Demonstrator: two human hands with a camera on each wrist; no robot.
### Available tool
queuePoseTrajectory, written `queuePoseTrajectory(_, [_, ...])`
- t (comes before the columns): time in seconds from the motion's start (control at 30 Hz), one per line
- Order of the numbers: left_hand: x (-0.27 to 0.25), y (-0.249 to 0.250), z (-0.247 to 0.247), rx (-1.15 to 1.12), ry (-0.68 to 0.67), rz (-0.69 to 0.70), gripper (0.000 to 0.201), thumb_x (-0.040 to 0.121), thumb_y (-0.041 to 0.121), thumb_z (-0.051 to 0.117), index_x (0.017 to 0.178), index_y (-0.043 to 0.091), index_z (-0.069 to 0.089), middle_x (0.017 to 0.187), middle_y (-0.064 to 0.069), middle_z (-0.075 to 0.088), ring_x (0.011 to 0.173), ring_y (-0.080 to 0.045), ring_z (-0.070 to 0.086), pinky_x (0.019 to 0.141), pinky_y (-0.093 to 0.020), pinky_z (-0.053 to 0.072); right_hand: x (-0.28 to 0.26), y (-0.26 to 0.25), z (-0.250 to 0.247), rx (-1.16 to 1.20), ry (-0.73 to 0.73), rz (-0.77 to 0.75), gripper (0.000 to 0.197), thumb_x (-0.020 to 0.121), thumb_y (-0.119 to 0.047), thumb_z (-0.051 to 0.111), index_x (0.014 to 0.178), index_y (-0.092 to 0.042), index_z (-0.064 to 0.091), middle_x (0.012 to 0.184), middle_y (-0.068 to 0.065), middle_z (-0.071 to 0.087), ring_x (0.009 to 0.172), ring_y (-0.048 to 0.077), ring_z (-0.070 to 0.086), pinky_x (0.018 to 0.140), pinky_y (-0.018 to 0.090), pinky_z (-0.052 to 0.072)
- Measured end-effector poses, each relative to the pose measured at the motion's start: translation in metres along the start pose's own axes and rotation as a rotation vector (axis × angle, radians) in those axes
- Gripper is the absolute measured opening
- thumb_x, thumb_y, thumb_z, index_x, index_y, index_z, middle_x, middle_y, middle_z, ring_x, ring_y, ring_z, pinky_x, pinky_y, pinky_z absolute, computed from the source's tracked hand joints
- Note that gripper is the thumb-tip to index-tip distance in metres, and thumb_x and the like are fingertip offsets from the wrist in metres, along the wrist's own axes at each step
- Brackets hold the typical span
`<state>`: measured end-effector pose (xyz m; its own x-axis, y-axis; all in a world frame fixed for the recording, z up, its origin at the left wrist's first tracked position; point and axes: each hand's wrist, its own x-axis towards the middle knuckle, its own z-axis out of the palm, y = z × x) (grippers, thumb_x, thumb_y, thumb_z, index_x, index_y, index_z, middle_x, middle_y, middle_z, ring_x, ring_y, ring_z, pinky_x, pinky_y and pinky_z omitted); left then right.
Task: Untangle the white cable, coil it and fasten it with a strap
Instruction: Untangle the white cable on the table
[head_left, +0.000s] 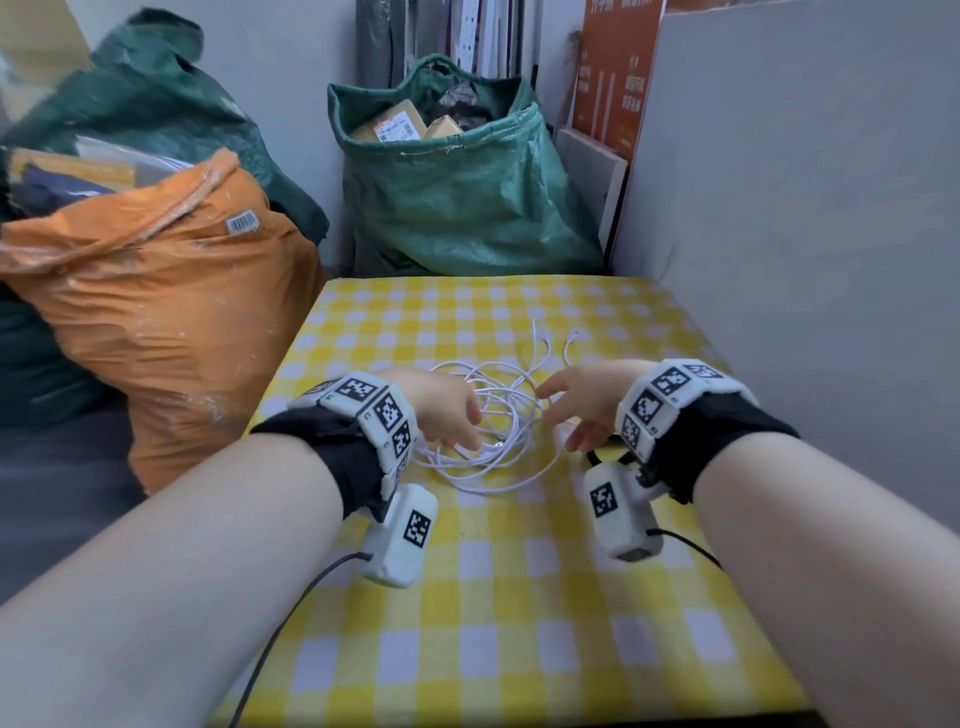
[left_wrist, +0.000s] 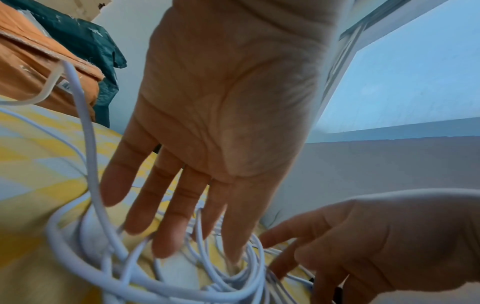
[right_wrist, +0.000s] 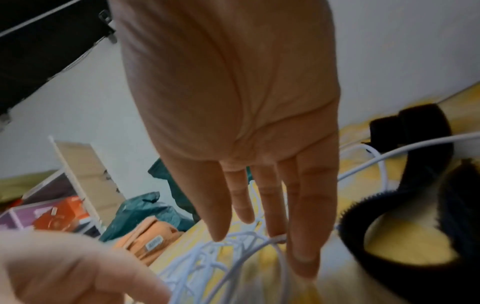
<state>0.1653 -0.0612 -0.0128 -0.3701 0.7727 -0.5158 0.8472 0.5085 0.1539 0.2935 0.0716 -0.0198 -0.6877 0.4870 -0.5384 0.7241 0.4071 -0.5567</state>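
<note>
The white cable (head_left: 506, 410) lies in a loose tangle of loops on the yellow checked table (head_left: 519, 623), its two plug ends trailing toward the far side. My left hand (head_left: 452, 415) hovers over the left of the tangle, palm down. In the left wrist view its fingers (left_wrist: 166, 232) are straight and dip among the cable loops (left_wrist: 92, 164) without gripping any. My right hand (head_left: 576, 410) reaches in from the right, also open, with straight fingertips (right_wrist: 303, 257) just above the strands (right_wrist: 197, 257). A black hook-and-loop strap (right_wrist: 413, 131) lies curled on the cloth beside my right hand.
An orange sack (head_left: 171, 322) presses against the table's left edge. A green sack (head_left: 467, 197) full of parcels stands behind the far edge. A grey board (head_left: 779, 208) walls off the right side. Checked cloth stretches from the tangle to the near edge.
</note>
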Motion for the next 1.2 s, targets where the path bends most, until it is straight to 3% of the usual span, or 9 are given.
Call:
queuePoseTrajectory(0.2, [-0.009,-0.008,-0.005,0.130,0.063,-0.133,0.038,0.093,0.039,0.051,0.095,0.004,0.064,0.084,-0.004,0.066,0.072,-0.021,0.058,0.056,-0.025,0.043,0.000,0.001,0.007,-0.108,0.015,-0.067,0.029,0.086,-0.018,0.067,0.113,-0.011,0.062,0.074,0.004,0.064,0.065,0.021,0.062,0.086,0.041,0.056])
queuePoseTrajectory(0.33, [-0.004,-0.011,-0.009,-0.121,0.308,0.031,0.035,0.094,0.038,0.048,0.106,0.010,0.064,0.097,-0.006,0.064,0.091,-0.023,0.058,0.077,-0.033,0.045,-0.009,-0.009,-0.002,-0.062,0.018,-0.201,0.015,0.079,-0.034,0.074,0.085,-0.022,0.068,0.076,0.001,0.065,0.069,0.014,0.065,0.088,0.033,0.055])
queuePoseTrajectory(0.5, [-0.017,-0.003,-0.003,-0.670,-0.142,0.281,0.024,0.101,0.024,0.041,0.101,0.011,0.061,0.060,0.004,0.063,0.063,-0.010,0.057,0.070,-0.025,0.042,-0.013,-0.017,-0.018,0.129,0.428,-0.327,0.024,0.088,-0.028,0.065,0.067,-0.020,0.057,0.067,0.002,0.057,0.055,0.011,0.061,0.070,0.030,0.054])
queuePoseTrajectory(0.6, [-0.015,-0.014,-0.006,-0.669,0.157,0.212,0.025,0.098,0.017,0.046,0.077,0.012,0.059,0.043,0.004,0.045,0.041,-0.007,0.046,0.060,-0.028,0.039,-0.014,-0.009,-0.030,0.151,0.752,-0.253,0.025,0.091,-0.030,0.058,0.071,-0.015,0.060,0.078,0.011,0.064,0.072,0.025,0.067,0.076,0.032,0.051])
queuePoseTrajectory(0.7, [-0.020,-0.034,-0.020,-0.480,0.440,0.026,0.030,0.095,0.023,0.051,0.067,0.017,0.057,0.054,-0.002,0.051,0.052,-0.014,0.050,0.059,-0.025,0.039,-0.009,0.008,-0.045,0.162,0.886,-0.065,0.030,0.094,-0.031,0.051,0.101,-0.006,0.066,0.101,0.017,0.069,0.098,0.035,0.064,0.089,0.035,0.049])
queuePoseTrajectory(0.87, [-0.033,-0.041,-0.032,-0.646,0.515,0.056,0.031,0.100,0.025,0.041,0.077,0.018,0.060,0.062,0.000,0.042,0.060,-0.016,0.038,0.058,-0.026,0.037,-0.018,0.012,-0.049,0.003,0.807,0.116,0.026,0.089,-0.022,0.050,0.105,-0.009,0.067,0.110,0.015,0.066,0.107,0.033,0.060,0.082,0.030,0.045])
queuePoseTrajectory(1.0, [-0.044,-0.016,-0.040,-0.528,0.439,0.145,0.030,0.100,0.027,0.039,0.084,0.021,0.064,0.069,0.001,0.041,0.065,-0.017,0.038,0.055,-0.024,0.034,-0.035,-0.026,-0.026,0.051,0.753,-0.263,0.039,0.087,-0.010,0.050,0.123,-0.020,0.061,0.125,0.002,0.061,0.100,0.022,0.062,0.085,0.025,0.050])
queuePoseTrajectory(1.1, [-0.049,0.000,-0.045,-0.437,0.436,0.194,0.027,0.100,0.027,0.041,0.090,0.018,0.066,0.074,0.001,0.046,0.070,-0.015,0.043,0.054,-0.023,0.034,-0.049,-0.057,-0.003,0.133,0.506,-0.538,0.028,0.088,-0.012,0.053,0.112,-0.014,0.066,0.097,0.001,0.069,0.059,0.012,0.055,0.047,0.016,0.046])
queuePoseTrajectory(1.2, [-0.051,0.001,-0.048,-0.463,0.476,0.210,0.030,0.099,0.024,0.043,0.079,0.018,0.063,0.068,0.002,0.045,0.068,-0.015,0.041,0.054,-0.024,0.032,-0.061,-0.070,0.002,0.289,0.373,-0.570,0.025,0.093,-0.017,0.049,0.100,-0.004,0.069,0.077,0.003,0.064,0.057,0.015,0.053,0.047,0.023,0.047])
